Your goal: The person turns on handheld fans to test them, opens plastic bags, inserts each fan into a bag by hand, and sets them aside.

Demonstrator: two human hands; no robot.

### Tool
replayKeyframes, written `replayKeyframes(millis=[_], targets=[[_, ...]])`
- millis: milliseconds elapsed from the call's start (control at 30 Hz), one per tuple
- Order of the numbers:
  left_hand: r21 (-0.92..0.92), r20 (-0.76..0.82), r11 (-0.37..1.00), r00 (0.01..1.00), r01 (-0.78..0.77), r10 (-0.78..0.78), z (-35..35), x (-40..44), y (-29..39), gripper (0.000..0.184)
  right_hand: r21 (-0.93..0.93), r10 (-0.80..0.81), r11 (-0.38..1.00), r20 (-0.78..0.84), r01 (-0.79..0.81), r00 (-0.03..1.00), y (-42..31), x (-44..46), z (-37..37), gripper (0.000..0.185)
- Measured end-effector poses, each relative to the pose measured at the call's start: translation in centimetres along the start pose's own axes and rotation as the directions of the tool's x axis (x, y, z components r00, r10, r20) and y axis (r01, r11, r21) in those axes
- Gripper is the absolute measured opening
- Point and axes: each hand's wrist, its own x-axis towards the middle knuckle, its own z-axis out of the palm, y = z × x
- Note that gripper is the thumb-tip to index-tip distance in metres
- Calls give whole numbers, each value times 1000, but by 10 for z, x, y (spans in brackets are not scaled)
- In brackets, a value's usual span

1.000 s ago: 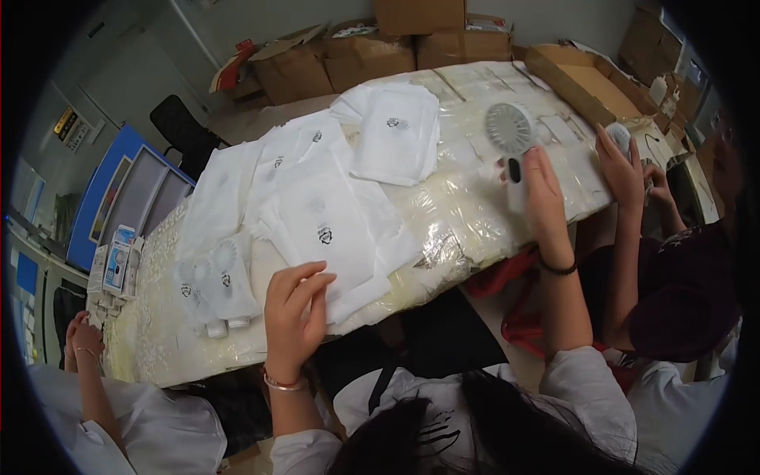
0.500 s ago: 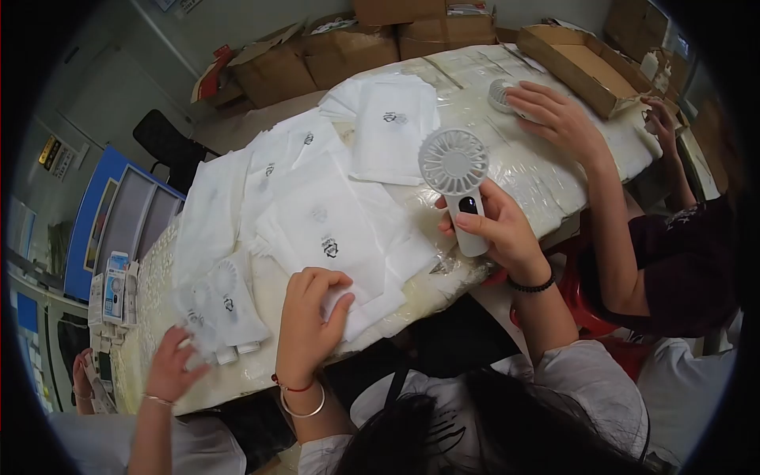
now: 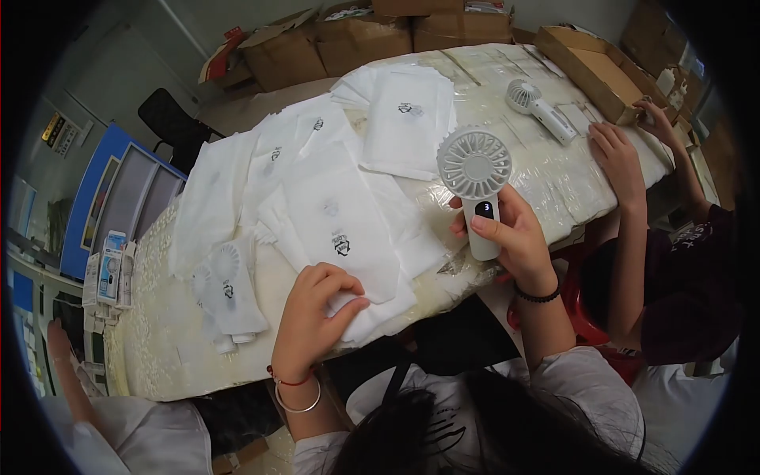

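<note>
My right hand (image 3: 518,237) is closed around the handle of a grey-white handheld fan (image 3: 475,162), held upright above the table with its round grille toward me. A small dark display on the handle reads 3. My left hand (image 3: 321,313) rests at the near edge of a pile of white printed pouches (image 3: 344,226), fingers curved and thumb a little apart from the index finger. Nothing shows gripped in it. To the left lie pouches with fans inside (image 3: 228,289), their shapes visible through the thin material.
The table (image 3: 166,368) is wrapped in plastic. Another handheld fan (image 3: 542,111) lies at its far right, near a co-worker's hand (image 3: 621,162) and an open cardboard tray (image 3: 594,67). Fan boxes (image 3: 111,273) stand at the left edge. Cardboard cartons (image 3: 364,43) line the back.
The fan's display now lights up with a 3. The co-worker on the right has let go of the other fan. At left, another person's hand has drawn back from the filled pouches.
</note>
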Motion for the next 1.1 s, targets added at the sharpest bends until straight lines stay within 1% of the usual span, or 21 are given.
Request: replayKeyframes(millis=[33,167,233,267,333,367,433,467,500,567,600,667,700,733,767,800,833,900,933,1000,1100], targets=[[8,27,1000,1000,2,-2,0,0,-1,15,9,1,1000,0,-1,1000,1,0,0,46],[-8,8,1000,1000,10,-9,4,0,-2,10,8,-20,1000,12,20,1000,3,0,-1,46],[24,-53,1000,999,-7,8,6,-1,-3,8,32,28,999,10,-28,1000,3,-1,-3,46],[27,-51,999,998,-18,20,5,1,-2,8,31,17,999,6,-17,1000,2,0,-3,46],[77,-243,995,966,-69,86,9,0,1,7,-23,-8,1000,15,8,1000,2,0,-1,46],[70,-236,995,968,-71,86,11,-2,4,7,-18,3,1000,14,-3,1000,1,0,-1,45],[54,-470,997,880,-52,71,17,-7,12,6,2,10,1000,1,-10,1000,1,-1,-2,44],[47,-473,998,878,-52,68,20,-9,14,6,27,11,1000,-1,-11,1000,0,0,-2,42],[-12,-512,999,858,-49,36,23,-11,16,6,20,15,1000,5,-15,1000,1,-1,-1,42],[-78,-560,996,828,-43,-8,26,-15,21,6,-54,-28,998,-13,28,1000,3,-3,0,48],[-80,-541,996,841,-37,-12,27,-15,25,7,-68,-22,997,-5,21,1000,1,-11,1,48],[-99,-524,994,852,-47,-12,32,-12,31,7,187,128,972,99,-145,987,-6,-39,0,61],[-130,-498,991,867,-39,-31,34,-14,35,7,155,178,965,199,-210,964,-7,-51,-1,74],[-159,-466,987,883,-26,-52,37,-16,38,8,232,208,933,276,-275,938,-5,-66,-1,83],[-168,-457,986,888,-20,-60,39,-16,40,8,253,253,903,340,-347,906,-2,-79,-3,86],[-121,-427,991,904,-52,-4,42,-16,43,9,276,293,864,404,-421,867,1,-89,-4,90],[-72,-391,994,919,-87,52,45,-17,45,9,287,302,857,394,-429,868,6,-97,-5,90],[-94,-344,992,938,-87,50,51,-19,49,9,366,354,735,510,-570,784,16,-106,-7,94],[-112,-316,989,947,-96,56,54,-20,51,9,367,359,731,509,-575,782,18,-107,-7,94],[-129,-302,987,952,-93,51,58,-24,56,10,354,339,645,661,-677,669,22,-103,-4,95],[-286,-216,956,976,-69,6,55,-30,57,10,346,332,635,685,-691,649,42,-97,3,86]])
